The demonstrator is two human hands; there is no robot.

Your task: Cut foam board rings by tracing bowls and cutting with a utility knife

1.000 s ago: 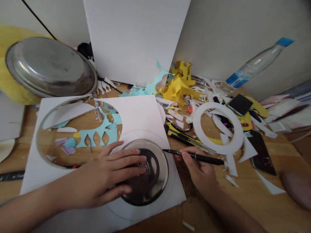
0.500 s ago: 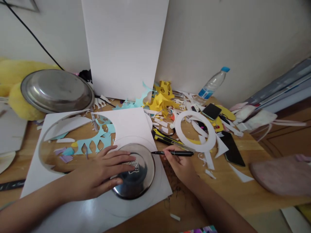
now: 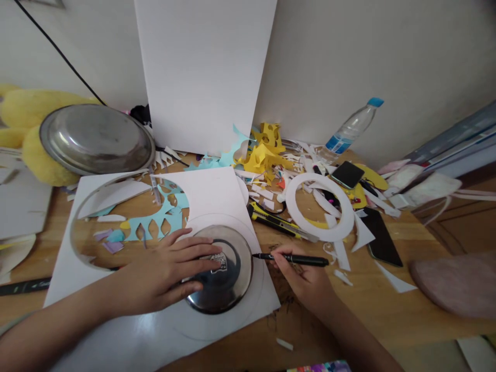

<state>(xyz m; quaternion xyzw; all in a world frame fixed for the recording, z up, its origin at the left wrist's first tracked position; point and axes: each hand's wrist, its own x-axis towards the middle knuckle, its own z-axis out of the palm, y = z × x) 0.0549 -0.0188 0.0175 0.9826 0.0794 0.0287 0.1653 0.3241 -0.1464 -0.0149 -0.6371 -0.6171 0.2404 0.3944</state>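
Tracing in hand: my left hand (image 3: pixel 163 276), fingers spread, pins the steel bowl (image 3: pixel 220 268); right hand (image 3: pixel 306 279) pinches the black pen (image 3: pixel 294 258), which must hug the rim.

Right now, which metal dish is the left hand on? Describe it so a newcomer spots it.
Start at the white sheet lying on the wooden table. Near its right corner, a small steel dish sits upside down under the left hand. Unlike the large steel dish by the wall, it is small, with a pencilled circle around it.

Left hand (image 3: pixel 163 276) flat, fingers (image 3: pixel 197 254) spread, right hand (image 3: pixel 306 279) curled in writing grip
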